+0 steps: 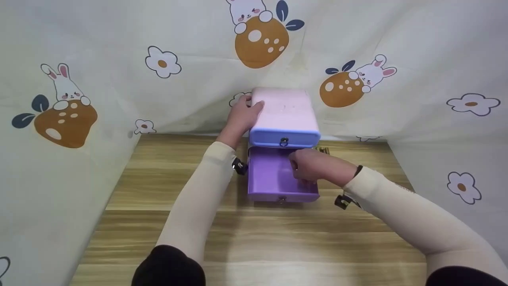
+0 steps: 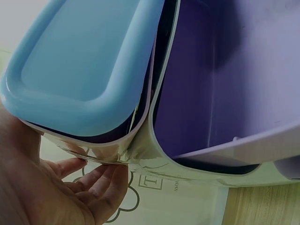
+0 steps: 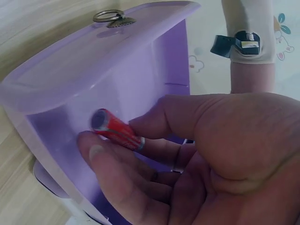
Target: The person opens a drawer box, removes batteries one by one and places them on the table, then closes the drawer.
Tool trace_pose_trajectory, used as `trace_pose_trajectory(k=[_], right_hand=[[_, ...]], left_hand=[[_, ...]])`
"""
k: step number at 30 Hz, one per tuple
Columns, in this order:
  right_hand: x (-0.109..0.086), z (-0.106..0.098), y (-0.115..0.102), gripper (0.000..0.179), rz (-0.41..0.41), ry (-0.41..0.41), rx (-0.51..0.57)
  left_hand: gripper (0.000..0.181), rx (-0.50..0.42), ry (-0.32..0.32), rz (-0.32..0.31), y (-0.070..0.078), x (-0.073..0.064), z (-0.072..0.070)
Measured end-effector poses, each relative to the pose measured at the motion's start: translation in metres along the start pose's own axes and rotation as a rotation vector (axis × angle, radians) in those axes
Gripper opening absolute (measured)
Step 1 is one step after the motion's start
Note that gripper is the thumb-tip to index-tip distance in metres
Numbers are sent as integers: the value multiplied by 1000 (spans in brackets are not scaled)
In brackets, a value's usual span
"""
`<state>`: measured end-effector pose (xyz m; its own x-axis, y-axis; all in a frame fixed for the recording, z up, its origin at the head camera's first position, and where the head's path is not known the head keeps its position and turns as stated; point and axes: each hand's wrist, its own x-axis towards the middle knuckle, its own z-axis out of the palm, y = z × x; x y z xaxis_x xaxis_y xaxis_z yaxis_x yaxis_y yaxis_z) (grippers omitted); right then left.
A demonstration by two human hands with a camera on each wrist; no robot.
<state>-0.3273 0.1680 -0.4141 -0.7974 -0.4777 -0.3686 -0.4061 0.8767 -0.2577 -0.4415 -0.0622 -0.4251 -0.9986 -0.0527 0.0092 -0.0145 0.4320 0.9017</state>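
The right hand [image 1: 311, 165] is over the open purple drawer [image 1: 264, 197], its thumb and fingertips pinching a small red cylinder [image 3: 121, 133] with a dark end, perhaps a battery. The cylinder is held above the drawer floor, tilted, with both ends free of the fingers. The left hand [image 1: 243, 116] lies against the left side of the pink box [image 1: 285, 113]: its thumb is over the top edge and its fingers, loosely bent, rest on the side wall. It looks to be bracing rather than gripping tightly.

Around the hands, the purple drawer sticks out below the blue drawer [image 1: 265, 138], which sits closed in the pink box. Each drawer front carries a metal ring. Just beside the stack, past the right hand, are some small gold-coloured objects [image 1: 324, 150], too small to make out. Everything stands on a wood-grain surface [image 1: 178, 230], with a rabbit-print cloth [image 1: 198, 31] behind.

The pinch is probably the weak point: a smooth, round thing held at the fingertips could twist out, drop and roll to a back corner of the drawer, under the pink box. The drawer, drawn so far forward, might tip or slide off its track if the right wrist leaned on its side wall. Should the left hand's light bracing slip, the stack could shift.
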Motion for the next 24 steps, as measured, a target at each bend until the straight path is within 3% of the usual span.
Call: trace_pose_trajectory(k=[9,14,24], right_hand=[[-6,2,11,7,5,63,194],[-10,-1,13,12,-5,96,258],[-17,-5,20,23,-20,120,290]], left_hand=[[67,5,-3,-15,2,1,0],[67,1,-5,-16,2,1,-1],[66,-3,-1,-13,2,0,0]])
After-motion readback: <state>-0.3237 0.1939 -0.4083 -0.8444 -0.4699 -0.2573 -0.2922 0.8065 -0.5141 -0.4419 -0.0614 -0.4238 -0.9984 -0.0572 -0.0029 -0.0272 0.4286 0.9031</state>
